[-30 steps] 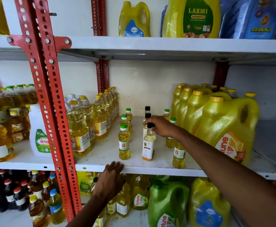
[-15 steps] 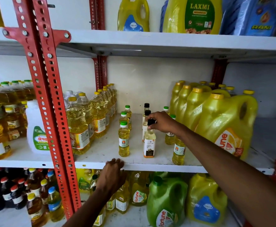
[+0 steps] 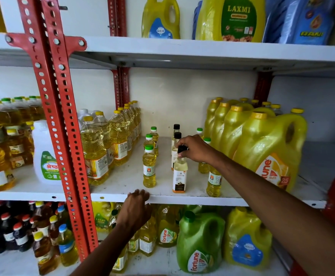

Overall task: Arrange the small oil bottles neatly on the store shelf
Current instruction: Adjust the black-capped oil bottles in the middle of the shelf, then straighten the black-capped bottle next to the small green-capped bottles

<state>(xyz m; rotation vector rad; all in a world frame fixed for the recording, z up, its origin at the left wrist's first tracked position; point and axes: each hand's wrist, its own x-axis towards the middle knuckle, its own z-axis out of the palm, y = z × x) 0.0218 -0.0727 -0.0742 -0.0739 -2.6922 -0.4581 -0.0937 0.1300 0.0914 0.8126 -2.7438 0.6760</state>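
Observation:
Small oil bottles stand in three rows on the white middle shelf. The left row has green caps, its front bottle near the edge. The middle row has black caps; my right hand grips the cap of its front bottle, a pale bottle with a white and black label that stands upright on the shelf. Two more black-capped bottles stand behind it. A right row of green-capped bottles is partly hidden by my right arm. My left hand rests on the shelf's front edge, fingers curled over it.
Tall clear oil bottles stand left of the small ones; big yellow jugs stand right. A red slotted upright crosses the shelves at left. Jugs fill the shelf above, and bottles and a green jug the one below.
My right hand has stayed on the black cap, with the bottle pushed slightly back. My left hand has risen from below the shelf to its front edge.

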